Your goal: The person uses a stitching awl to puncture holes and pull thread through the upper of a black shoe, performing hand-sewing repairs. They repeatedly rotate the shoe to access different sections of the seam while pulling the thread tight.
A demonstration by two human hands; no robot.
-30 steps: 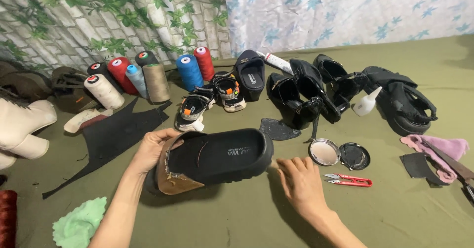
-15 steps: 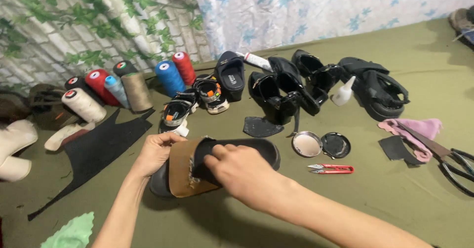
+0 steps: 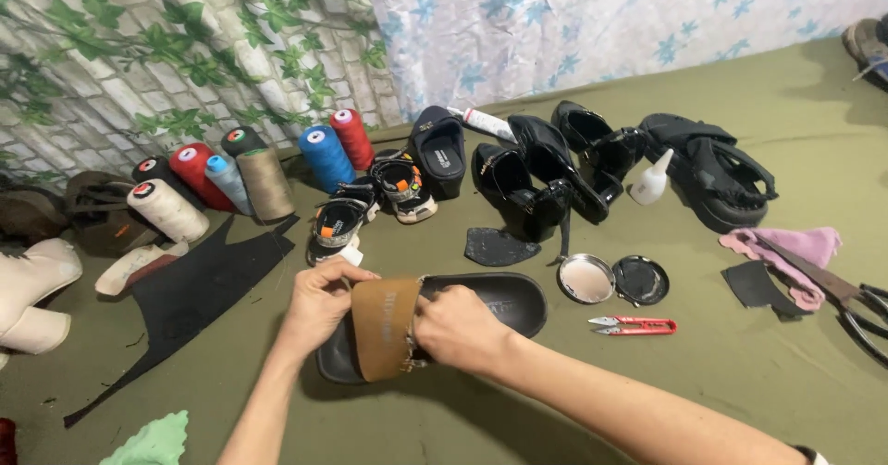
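Both hands are shown closed on a brown strap (image 3: 386, 326) that arches across a black slide sandal (image 3: 481, 303). The left hand (image 3: 319, 303) is curled over the strap's left edge, fingertips pinched on its upper corner; the right hand (image 3: 456, 328) is clenched on the strap's right edge, knuckles turned upward. The left forearm is seen rising from the bottom edge of the view, while the right forearm is stretched in from the lower right corner. The sandal is laid flat on an olive-green cloth surface (image 3: 703, 382), near the middle of the view, with its far end left uncovered.

Just beyond the sandal, a dark sole-shaped patch (image 3: 499, 246) is laid. To its right, an open round tin (image 3: 585, 278) and its black lid (image 3: 640, 280) are placed side by side, and red thread snips (image 3: 635, 325) are laid in front of them. A sheet of black material (image 3: 190, 294) is spread to the left. Farther back, cones of thread (image 3: 245, 173) are grouped, with small children's sandals (image 3: 370, 201), black shoes (image 3: 555, 173) and a white squeeze bottle (image 3: 651, 178) ranged along the wall. At the right edge, large scissors (image 3: 846, 298) are rested on a pink cloth (image 3: 786, 248).
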